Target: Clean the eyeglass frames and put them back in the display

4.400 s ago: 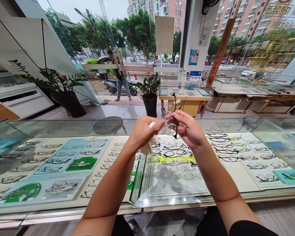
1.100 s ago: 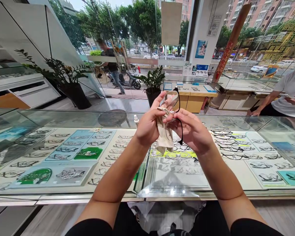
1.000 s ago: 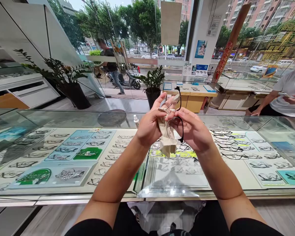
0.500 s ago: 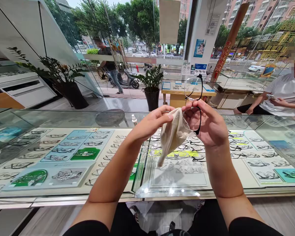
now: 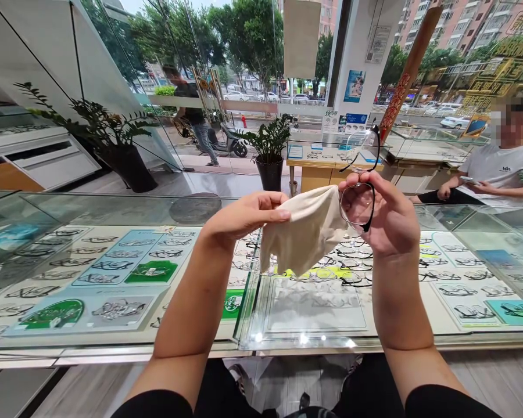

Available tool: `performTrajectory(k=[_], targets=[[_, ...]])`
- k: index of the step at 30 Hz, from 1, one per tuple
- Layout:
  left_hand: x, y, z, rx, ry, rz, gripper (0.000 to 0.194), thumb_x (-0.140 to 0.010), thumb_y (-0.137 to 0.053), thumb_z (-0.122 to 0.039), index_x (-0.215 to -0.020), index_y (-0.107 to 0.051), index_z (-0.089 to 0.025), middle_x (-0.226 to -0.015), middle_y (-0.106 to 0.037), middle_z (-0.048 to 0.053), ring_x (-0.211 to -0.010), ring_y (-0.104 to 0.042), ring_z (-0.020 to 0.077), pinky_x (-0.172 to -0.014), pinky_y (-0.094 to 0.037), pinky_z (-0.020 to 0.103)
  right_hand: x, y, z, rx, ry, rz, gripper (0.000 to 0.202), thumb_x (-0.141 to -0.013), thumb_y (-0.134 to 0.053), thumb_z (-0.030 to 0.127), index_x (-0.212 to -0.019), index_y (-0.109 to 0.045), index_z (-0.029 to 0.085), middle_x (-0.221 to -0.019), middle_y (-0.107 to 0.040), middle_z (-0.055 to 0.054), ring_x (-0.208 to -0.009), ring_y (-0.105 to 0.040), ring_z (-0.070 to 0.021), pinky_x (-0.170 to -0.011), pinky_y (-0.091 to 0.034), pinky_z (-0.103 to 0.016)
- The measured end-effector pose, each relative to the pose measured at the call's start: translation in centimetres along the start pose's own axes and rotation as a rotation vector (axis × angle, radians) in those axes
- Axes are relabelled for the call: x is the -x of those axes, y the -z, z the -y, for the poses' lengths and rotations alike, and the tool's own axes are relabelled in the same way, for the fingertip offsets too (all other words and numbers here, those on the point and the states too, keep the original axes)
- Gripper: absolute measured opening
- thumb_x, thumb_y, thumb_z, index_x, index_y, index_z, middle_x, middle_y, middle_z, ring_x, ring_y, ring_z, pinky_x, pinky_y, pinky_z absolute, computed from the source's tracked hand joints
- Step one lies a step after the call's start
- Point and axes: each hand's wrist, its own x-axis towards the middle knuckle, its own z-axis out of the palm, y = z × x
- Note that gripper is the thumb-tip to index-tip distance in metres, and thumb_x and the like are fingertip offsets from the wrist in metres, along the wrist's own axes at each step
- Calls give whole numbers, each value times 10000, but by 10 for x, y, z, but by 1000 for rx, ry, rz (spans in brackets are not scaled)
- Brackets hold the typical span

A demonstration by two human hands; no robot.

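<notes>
My right hand (image 5: 387,212) is closed on a pair of eyeglasses (image 5: 372,209) at the bridge, with thin rims and dark temples. The glasses are turned on end, one lens above the fingers and one below. A cream cleaning cloth (image 5: 303,232) stretches between my two hands. My left hand (image 5: 244,215) pinches its left end between thumb and fingers. The cloth's right corner reaches my right fingertips beside the glasses; whether they grip it I cannot tell. Both hands are raised above the glass counter.
Beneath my hands, the glass display counter (image 5: 113,342) holds rows of eyeglasses on trays and cards. Beyond it are a round stool (image 5: 196,208), a potted plant (image 5: 269,168) and another display table (image 5: 318,180). A seated person (image 5: 501,168) at the right holds a phone.
My hands have moved apart, left hand to the left and right hand with the glasses to the right. The cloth, bunched and hanging before, is now spread between them.
</notes>
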Motion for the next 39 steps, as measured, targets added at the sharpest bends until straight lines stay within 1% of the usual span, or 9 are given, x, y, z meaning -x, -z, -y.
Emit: performTrajectory(k=[4, 8, 11, 15, 19, 24, 28, 34, 39], targets=[[3, 7, -2, -45, 80, 56, 511, -730, -989, -552, -914, -751, -139, -842, -692, 36, -717, -595, 128, -606, -432, 216, -1, 3, 1, 0, 35, -18, 194, -924, -849, 438, -886, -757, 271, -979, -800, -1, -1072, -796, -202, -1069, -663, -367], [2, 5, -2, 38, -125, -81, 513, -721, -1000, -531, -735, -643, -164, -708, -572, -13, -659, -501, 104, -597, -389, 222, -6, 9, 0, 35, 2, -39, 217, -904, -870, 452, -895, -755, 269, -1008, -808, -10, -1090, -786, -203, -1070, -652, -365], [1, -2, 0, 113, -256, -154, 501, -755, -977, -533, -731, -620, -183, -677, -533, -23, -629, -463, 106, -602, -384, 250, -12, 12, -7, 64, -49, -44, 251, -878, -893, 481, -897, -758, 270, -1039, -813, -18, -1070, -780, -200, -1049, -647, -366], [-4, -11, 3, 74, -348, -268, 482, -803, -948, -544, -776, -616, -196, -706, -567, -18, -647, -479, 113, -627, -388, 266, -20, 10, -20, 90, -82, 4, 299, -851, -915, 513, -906, -762, 262, -1038, -810, -19, -1004, -766, -186, -1014, -638, -355], [-7, -18, 4, -8, -366, -353, 529, -843, -911, -608, -806, -561, -213, -685, -554, -39, -607, -441, 101, -581, -346, 254, -20, 3, -27, 109, -119, 35, 317, -829, -931, 522, -895, -769, 258, -1037, -817, -25, -973, -746, -191, -976, -632, -359], [-4, -22, 5, -83, -339, -367, 536, -894, -826, -703, -928, -583, -226, -723, -608, -23, -613, -491, 119, -573, -371, 256, -18, -1, -31, 121, -107, 16, 306, -838, -932, 514, -871, -767, 259, -1030, -828, -14, -1015, -731, -186, -1014, -605, -347], [-2, -24, 5, -173, -389, -418, 479, -933, -803, -664, -954, -638, -215, -755, -615, -8, -650, -501, 126, -607, -384, 266, -17, -5, -33, 144, -110, 22, 275, -865, -905, 500, -881, -775, 259, -1042, -830, -15, -1047, -724, -178, -1044, -585, -328], [1, -28, 2, -308, -428, -514, 416, -922, -834, -580, -854, -684, -198, -807, -644, 22, -735, -541, 149, -680, -419, 286, -15, -10, -38, 149, -125, 41, 286, -873, -899, 503, -893, -766, 251, -1054, -826, -27, -1039, -722, -176, -1032, -587, -327], [2, -32, 0, -328, -422, -467, 425, -940, -809, -599, -869, -691, -197, -798, -644, 18, -717, -521, 143, -682, -419, 284, -15, -12, -44, 156, -120, 40, 265, -882, -887, 505, -892, -773, 266, -1048, -826, -20, -1057, -716, -189, -1028, -588, -343]])
